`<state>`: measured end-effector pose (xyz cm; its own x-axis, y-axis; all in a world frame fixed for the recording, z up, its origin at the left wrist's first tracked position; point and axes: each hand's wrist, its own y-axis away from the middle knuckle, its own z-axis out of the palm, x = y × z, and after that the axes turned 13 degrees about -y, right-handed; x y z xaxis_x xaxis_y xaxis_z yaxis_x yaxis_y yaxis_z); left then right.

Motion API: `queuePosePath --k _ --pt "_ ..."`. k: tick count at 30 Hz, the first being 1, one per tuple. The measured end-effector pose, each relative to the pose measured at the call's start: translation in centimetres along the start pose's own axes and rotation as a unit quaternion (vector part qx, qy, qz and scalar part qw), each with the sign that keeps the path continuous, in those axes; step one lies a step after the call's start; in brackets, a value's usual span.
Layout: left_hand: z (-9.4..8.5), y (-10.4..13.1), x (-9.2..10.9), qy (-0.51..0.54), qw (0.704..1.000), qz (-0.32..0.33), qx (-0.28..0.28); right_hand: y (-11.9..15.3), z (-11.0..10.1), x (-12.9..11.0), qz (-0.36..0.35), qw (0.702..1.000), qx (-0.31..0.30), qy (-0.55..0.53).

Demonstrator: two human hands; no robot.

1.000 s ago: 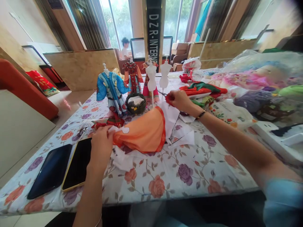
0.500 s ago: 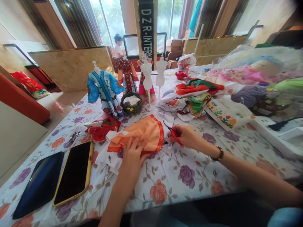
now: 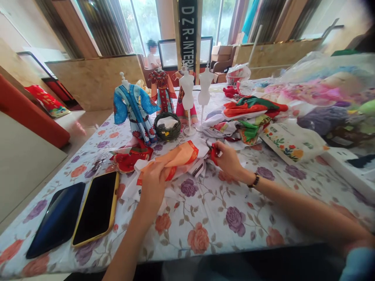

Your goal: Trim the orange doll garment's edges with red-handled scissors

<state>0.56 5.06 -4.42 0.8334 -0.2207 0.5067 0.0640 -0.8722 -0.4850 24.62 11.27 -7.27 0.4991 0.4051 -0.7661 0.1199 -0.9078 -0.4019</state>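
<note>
My left hand [image 3: 152,185] is closed on the near left part of an orange cloth piece [image 3: 179,153] with a red patterned border. The cloth is bunched and folded over. White fabric scraps [image 3: 202,162] lie under and beside it, one with dark stripes. In my right hand [image 3: 230,159] is a pair of red-handled scissors [image 3: 215,153], their dark blades pointing left by the cloth's right end. Whether the blades touch fabric I cannot make out. A red and green doll garment [image 3: 129,158] lies left of the orange cloth.
Left of my hands lie a yellow-cased phone [image 3: 96,208] and a dark tablet [image 3: 57,218]. Behind stand a blue robe on a stand [image 3: 134,111], a dark wicker basket [image 3: 167,134] and white doll mannequins [image 3: 186,91]. Folded fabrics [image 3: 253,107] and a printed pouch [image 3: 293,142] are at right.
The orange cloth was spread flatter under my open left hand; now that hand grips it and it is folded narrower. The scissors stay in my right hand. The view has shifted slightly left.
</note>
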Motion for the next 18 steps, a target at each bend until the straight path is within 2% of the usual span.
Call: queuePosePath --k 2,4,6,8,11,14,18 --pt "-0.9 0.5 0.1 -0.026 0.997 0.074 -0.002 -0.5 -0.7 -0.4 -0.020 0.999 0.040 -0.010" --pt "-1.5 1.7 0.0 -0.049 0.989 0.137 0.006 -0.4 -1.6 -0.5 -0.036 0.998 0.049 -0.016" --pt "-1.7 3.3 -0.1 -0.064 0.980 0.187 0.017 0.3 -2.4 -0.1 -0.041 0.999 0.015 -0.015" --pt "-1.6 5.0 0.1 -0.067 0.967 0.244 0.009 1.4 -3.3 0.4 -0.035 0.998 -0.045 -0.011" --pt "-0.9 7.1 1.2 -0.083 0.939 0.333 0.026 3.2 -4.6 1.1 -0.016 0.993 -0.119 -0.007" --pt "0.0 8.4 2.6 -0.097 0.927 0.360 0.050 4.5 -6.0 1.2 0.003 0.991 -0.137 -0.003" --pt "1.2 9.1 3.3 -0.116 0.929 0.351 0.000 5.6 -8.0 1.3 0.029 0.990 -0.136 0.001"
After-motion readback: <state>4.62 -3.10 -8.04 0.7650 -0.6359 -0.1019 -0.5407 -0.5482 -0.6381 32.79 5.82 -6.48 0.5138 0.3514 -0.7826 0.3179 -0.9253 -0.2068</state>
